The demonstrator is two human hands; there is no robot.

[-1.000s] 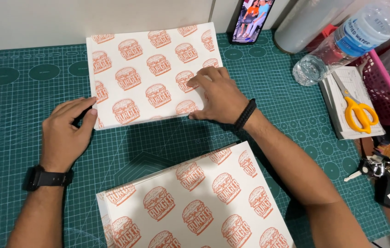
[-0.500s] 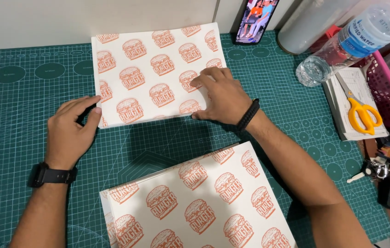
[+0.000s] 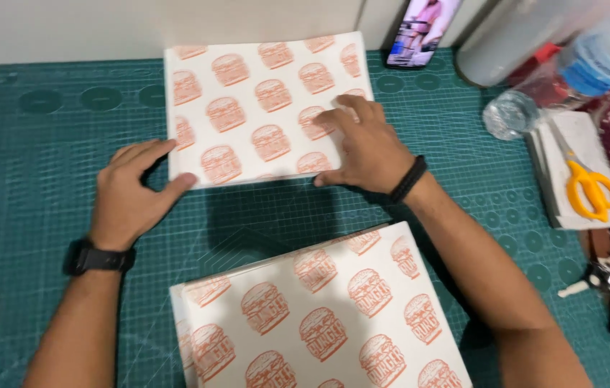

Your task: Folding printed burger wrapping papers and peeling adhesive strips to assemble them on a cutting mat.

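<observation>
A white paper sheet printed with orange burgers [image 3: 247,108] lies flat on the green cutting mat [image 3: 39,158]. My left hand [image 3: 129,194] rests at the sheet's lower left corner, fingertips on its edge. My right hand [image 3: 362,147] presses flat on the sheet's lower right part, fingers spread. A black watch is on my left wrist, a black band on my right. A stack of the same printed paper [image 3: 319,316] lies nearer to me, between my forearms.
A phone [image 3: 423,29] leans against the wall at the back. To the right are a grey roll [image 3: 506,43], a clear plastic bottle [image 3: 571,72], yellow-handled scissors [image 3: 589,188] on a pile of white cards, and small clutter at the mat's right edge.
The view has shifted slightly, so everything sits a little further right and lower in the picture. Both hands stay on the far sheet's lower edge; the sheet has not visibly moved on the mat.
</observation>
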